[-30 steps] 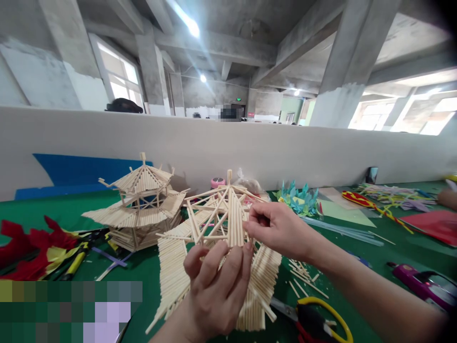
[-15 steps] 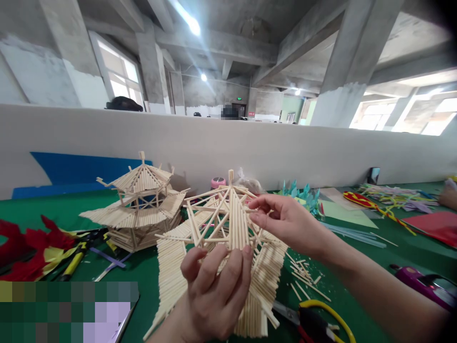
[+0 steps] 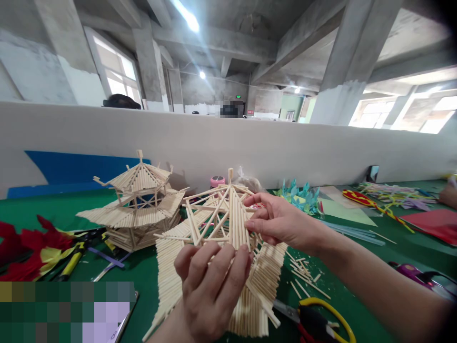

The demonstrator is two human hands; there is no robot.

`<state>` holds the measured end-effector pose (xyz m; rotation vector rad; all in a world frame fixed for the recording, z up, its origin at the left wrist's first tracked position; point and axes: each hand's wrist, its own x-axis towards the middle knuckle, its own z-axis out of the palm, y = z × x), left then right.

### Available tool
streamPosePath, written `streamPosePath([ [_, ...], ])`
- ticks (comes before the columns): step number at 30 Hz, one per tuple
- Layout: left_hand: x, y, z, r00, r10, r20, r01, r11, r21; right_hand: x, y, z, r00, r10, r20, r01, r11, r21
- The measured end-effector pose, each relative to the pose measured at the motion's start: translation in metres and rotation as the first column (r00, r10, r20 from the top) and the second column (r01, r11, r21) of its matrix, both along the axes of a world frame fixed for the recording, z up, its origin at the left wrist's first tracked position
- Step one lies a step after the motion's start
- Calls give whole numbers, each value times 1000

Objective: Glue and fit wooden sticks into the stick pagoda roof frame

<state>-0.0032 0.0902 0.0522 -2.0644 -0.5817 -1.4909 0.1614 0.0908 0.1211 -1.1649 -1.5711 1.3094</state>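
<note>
A pavilion roof built of thin wooden sticks (image 3: 217, 224) rises in front of me above the green table (image 3: 360, 267). My left hand (image 3: 210, 290) grips its near edge, fingers curled over the sticks. My right hand (image 3: 274, 221) touches the right side of the roof frame, fingers bent and pressed against the sticks. Behind it to the left stands a finished two-tier stick pavilion (image 3: 137, 205).
Yellow-handled scissors (image 3: 314, 317) and loose stick bits (image 3: 303, 276) lie right of the roof. Red and yellow paper shapes (image 3: 28, 247) and yellow pliers (image 3: 73, 259) sit at left. Teal paper flowers (image 3: 298, 197), coloured paper and a purple tool (image 3: 417, 274) lie to the right. A white partition wall (image 3: 321, 152) backs the table.
My right hand opened and shifted along the roof's right side, then settled lower with fingers curled against the sticks. My left hand kept its hold and the roof tilted slightly.
</note>
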Motion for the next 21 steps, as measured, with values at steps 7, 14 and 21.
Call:
streamPosePath([
  [7, 4, 1, 4, 996, 12, 86, -7, 998, -61, 0, 1, -1, 1000, -5, -1, 5, 1000, 11],
  [14, 5, 1, 10, 995, -24, 102, 39, 988, -149, -1, 1, -1, 1000, -11, -2, 11, 999, 30],
  [21, 5, 1, 11, 994, -34, 103, 53, 982, -181, -1, 1, -2, 1000, -19, -1, 19, 999, 27],
])
